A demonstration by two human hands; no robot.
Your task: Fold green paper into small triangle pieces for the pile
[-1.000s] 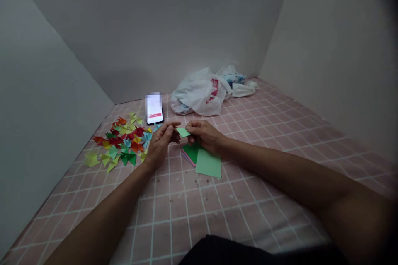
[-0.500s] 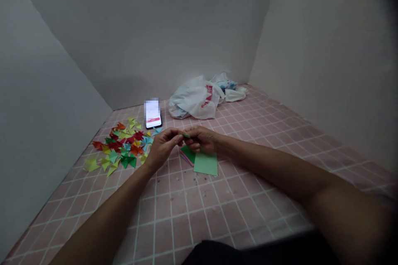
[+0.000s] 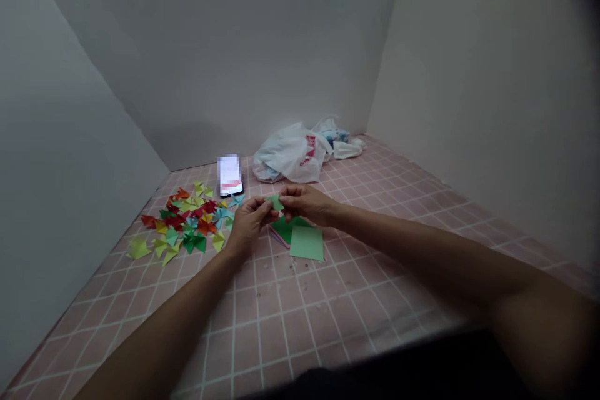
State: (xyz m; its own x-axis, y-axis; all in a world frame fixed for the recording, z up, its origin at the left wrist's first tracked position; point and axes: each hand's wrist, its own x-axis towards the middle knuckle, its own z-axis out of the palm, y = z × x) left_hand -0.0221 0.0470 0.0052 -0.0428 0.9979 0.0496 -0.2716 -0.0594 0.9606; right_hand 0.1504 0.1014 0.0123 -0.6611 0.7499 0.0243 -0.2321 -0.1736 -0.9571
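Note:
Between my two hands is a small folded piece of light green paper [image 3: 275, 202], held up above the tiled surface. My left hand [image 3: 249, 223] pinches its left side between thumb and fingers. From the other side, my right hand [image 3: 309, 203] grips its right edge with the fingertips. Just below and behind the hands lie a light green paper sheet [image 3: 307, 244] and a stack of coloured sheets [image 3: 284, 231] with dark green on top, partly covered by the light green one.
Many folded paper figures [image 3: 187, 219] in red, orange, yellow, green and blue lie in a heap to the left. A lit phone [image 3: 229, 175] leans behind them. White plastic bags [image 3: 293, 153] rest near the back wall. Pink tiles [image 3: 262, 325] cover the surface; walls stand on three sides.
The small green paper has turned so more of its face shows. My right hand has shifted its hold to the paper's right edge, and the view has moved slightly.

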